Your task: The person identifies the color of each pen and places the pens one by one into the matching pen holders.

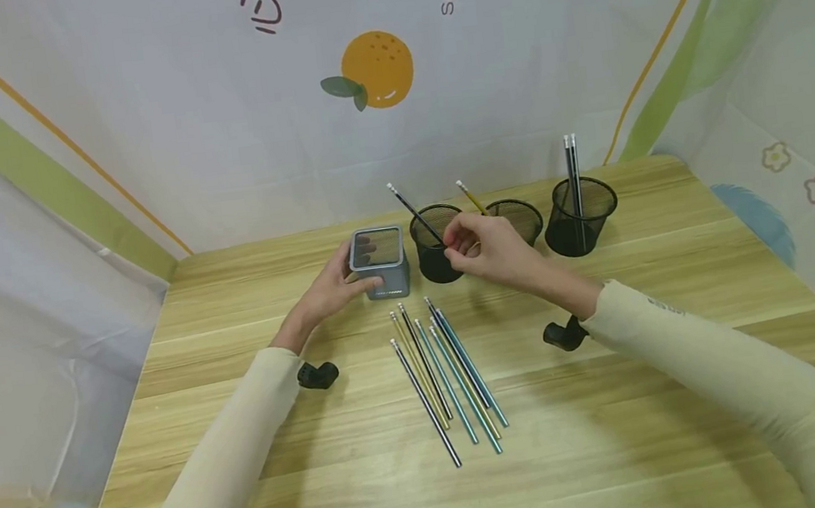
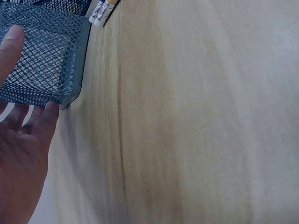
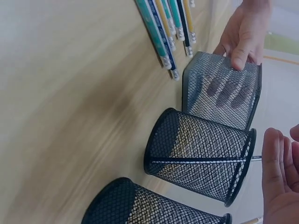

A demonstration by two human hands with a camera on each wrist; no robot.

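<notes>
My left hand point(image 1: 332, 289) grips a grey square mesh pencil holder point(image 1: 386, 277), thumb on its front and fingers round its far left side. Beside it stands a round black mesh cup point(image 1: 437, 267) with one dark pencil point(image 1: 410, 208) leaning up to the left, eraser end up. At that cup's right rim is my right hand point(image 1: 493, 248), fingers loosely bent, with nothing seen between them. In the right wrist view the pencil point(image 3: 201, 160) shows through the cup's mesh, and the right hand's fingers point(image 3: 273, 161) hide its upper part.
Another black cup point(image 1: 520, 220), partly behind my right hand, holds a yellow pencil point(image 1: 472, 198). A third black cup point(image 1: 579, 238) at the right holds two dark pencils point(image 1: 573, 172). Several blue, yellow and dark pencils point(image 1: 459, 374) lie on the wooden table point(image 1: 626, 447) before the holders.
</notes>
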